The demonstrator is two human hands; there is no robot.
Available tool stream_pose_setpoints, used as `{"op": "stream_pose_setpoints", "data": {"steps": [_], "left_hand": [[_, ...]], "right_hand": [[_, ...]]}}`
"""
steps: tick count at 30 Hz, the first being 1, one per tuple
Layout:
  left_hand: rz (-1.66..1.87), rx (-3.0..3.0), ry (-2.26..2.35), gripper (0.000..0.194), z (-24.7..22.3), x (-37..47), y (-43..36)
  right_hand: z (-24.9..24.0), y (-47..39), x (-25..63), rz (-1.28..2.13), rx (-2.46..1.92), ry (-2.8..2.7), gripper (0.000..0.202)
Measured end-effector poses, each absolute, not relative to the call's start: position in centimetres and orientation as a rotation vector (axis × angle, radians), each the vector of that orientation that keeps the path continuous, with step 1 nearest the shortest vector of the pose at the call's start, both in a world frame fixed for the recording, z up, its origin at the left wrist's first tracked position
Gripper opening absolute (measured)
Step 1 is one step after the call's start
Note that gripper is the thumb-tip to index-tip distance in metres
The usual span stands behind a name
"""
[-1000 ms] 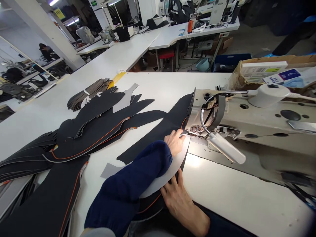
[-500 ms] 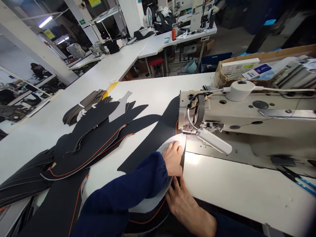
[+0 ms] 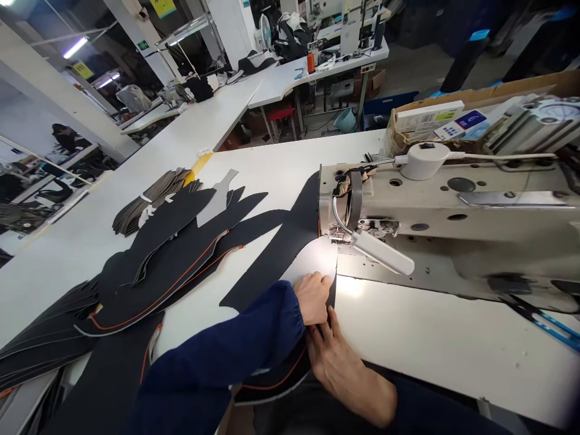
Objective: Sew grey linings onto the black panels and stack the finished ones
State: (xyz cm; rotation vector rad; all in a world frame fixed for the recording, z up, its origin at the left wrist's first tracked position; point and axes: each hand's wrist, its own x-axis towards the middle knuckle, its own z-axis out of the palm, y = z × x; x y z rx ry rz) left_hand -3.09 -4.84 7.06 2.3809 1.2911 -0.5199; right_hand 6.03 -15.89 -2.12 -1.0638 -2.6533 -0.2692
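Observation:
A pale grey fabric panel [image 3: 312, 261] lies over a black fabric panel [image 3: 267, 275], their edges running under the needle area of the sewing machine [image 3: 338, 232]. My left hand [image 3: 312, 297] has its fingers curled down onto the grey panel, closed on its right edge, a little in front of the needle. Just nearer to me, my right hand [image 3: 338, 370] grips the same fabric edge; its fingertips meet my left hand and the thumb side is partly hidden. Orange stitching [image 3: 278, 380] runs along the black fabric hanging below my left sleeve.
Stacked black pieces [image 3: 172, 266] with orange seams cover the table's left side, beside a tied grey-brown bundle [image 3: 147, 202]. A lamp [image 3: 383, 252] juts from the machine. Blue-handled scissors [image 3: 550, 326] lie at right. Behind stands a cardboard box [image 3: 399, 130].
My left hand has slid back toward me, away from the needle, baring more of the grey panel. My right hand stays close below it. The whole view has shifted slightly.

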Motion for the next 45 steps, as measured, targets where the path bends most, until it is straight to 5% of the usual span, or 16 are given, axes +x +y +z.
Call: {"op": "stream_pose_setpoints", "data": {"steps": [45], "left_hand": [[-0.35, 2.52, 1.278, 0.026, 5.0, -2.1, -0.6]], "right_hand": [[0.2, -11.8, 4.4, -0.504, -1.299, -2.708, 0.033]]}}
